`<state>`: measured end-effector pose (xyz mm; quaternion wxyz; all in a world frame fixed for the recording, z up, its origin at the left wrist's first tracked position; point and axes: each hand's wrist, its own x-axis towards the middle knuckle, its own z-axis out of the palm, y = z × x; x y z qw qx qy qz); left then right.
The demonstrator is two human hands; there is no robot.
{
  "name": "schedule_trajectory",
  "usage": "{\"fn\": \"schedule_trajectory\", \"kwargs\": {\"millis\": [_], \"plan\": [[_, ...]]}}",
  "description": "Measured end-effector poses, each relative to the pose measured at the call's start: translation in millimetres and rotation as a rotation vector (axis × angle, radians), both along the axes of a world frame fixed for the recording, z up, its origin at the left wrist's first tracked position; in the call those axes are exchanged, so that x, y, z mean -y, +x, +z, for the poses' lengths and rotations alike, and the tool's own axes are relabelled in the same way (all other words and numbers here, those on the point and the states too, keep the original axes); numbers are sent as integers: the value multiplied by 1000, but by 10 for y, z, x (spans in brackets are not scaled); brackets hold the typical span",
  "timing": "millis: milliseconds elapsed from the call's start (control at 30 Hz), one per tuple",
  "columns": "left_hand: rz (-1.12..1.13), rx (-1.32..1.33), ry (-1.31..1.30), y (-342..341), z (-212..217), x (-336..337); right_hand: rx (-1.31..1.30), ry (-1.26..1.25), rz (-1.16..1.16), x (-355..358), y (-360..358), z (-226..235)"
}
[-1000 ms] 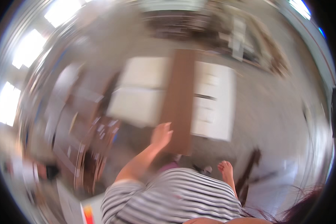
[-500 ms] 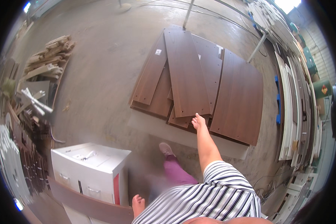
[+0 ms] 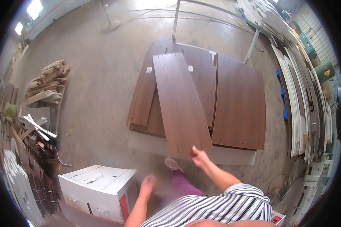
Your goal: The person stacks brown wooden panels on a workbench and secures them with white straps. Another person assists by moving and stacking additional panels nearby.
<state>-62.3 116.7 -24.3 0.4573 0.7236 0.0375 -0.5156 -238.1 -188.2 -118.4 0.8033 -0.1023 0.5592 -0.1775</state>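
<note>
My right hand (image 3: 200, 157) grips the near end of a long dark-brown wooden panel (image 3: 182, 102), thumb on top and the other fingers hidden beneath. The panel's near end juts past the stack, while its far part still overlaps other brown panels (image 3: 238, 102). Drilled holes and a small white label show on a narrower panel (image 3: 143, 102) to its left. My left hand (image 3: 148, 183) is in the air beside a white cabinet (image 3: 91, 196), touching no panel. Motion smears its fingers.
Under the stack lies a pale sheet (image 3: 231, 157). Thin metal posts (image 3: 175, 19) stand at its far side. Scrap wood (image 3: 51, 81) is piled at left, and upright boards (image 3: 297, 102) line the right. A brown board (image 3: 83, 213) is in front of the cabinet.
The long panel has slid toward me with my right hand on its end. My left hand has risen and moved forward from the lower edge.
</note>
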Motion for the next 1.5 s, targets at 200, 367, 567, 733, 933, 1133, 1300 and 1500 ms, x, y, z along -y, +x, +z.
{"fn": "schedule_trajectory", "kwargs": {"millis": [200,367,567,733,933,1133,1300,1500], "plan": [[83,-136,-178,-101,273,1240,229,277,189,-718,-641,1551],[41,110,-324,-343,104,794,356,67,317,-244,-1264,1505],[91,155,-278,-245,1000,115,-227,-688,795,-720,-347,1659],[300,246,-205,-578,1555,-1032,-48,-1018,1035,-1426,30,1894],[966,562,-141,-1446,1178,-2187,169,-1219,1391,-2413,975,2176],[1313,605,61,-2098,1308,-3246,354,-1316,1778,-3939,1358,2207],[1319,461,151,-2691,1437,-3990,362,-1422,2099,-5018,1137,2060],[1036,563,685,-2582,755,-4480,517,-1662,2224,-5057,1519,1490]]}}
